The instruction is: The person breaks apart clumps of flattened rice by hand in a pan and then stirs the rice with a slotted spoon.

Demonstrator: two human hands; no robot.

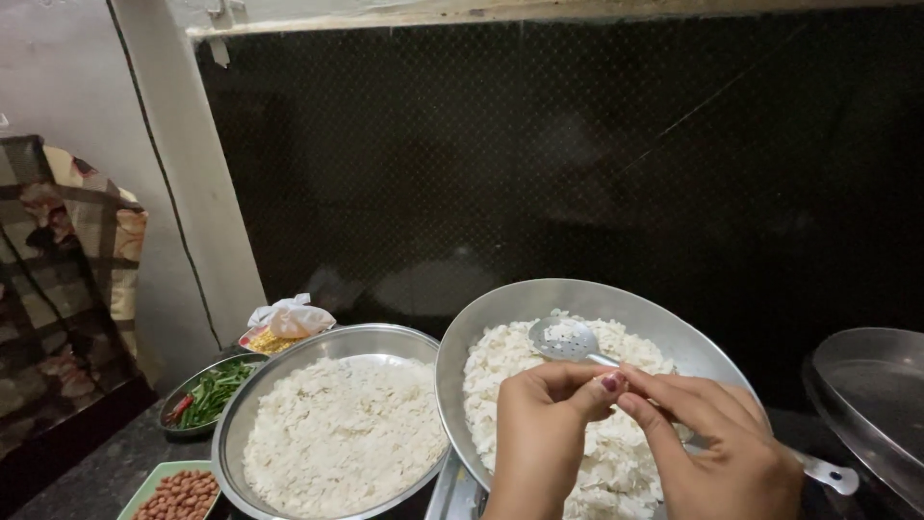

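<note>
A tilted steel bowl (500,318) holds white flattened rice (500,366), with a perforated steel ladle (566,339) lying in it, handle running to the lower right. My left hand (539,433) and my right hand (722,443) meet above this bowl, fingertips pinched together around something too small to make out. Neither hand touches the ladle's head. To the left sits a second steel bowl (289,371) full of the same white flakes (342,433).
A dark plate of green chillies (212,390) and a green tray of peanuts (178,493) lie at the lower left on the stone counter (87,472). A bag with yellow contents (287,323) sits behind. A steel pan (871,395) stands at right. A black wall rises behind.
</note>
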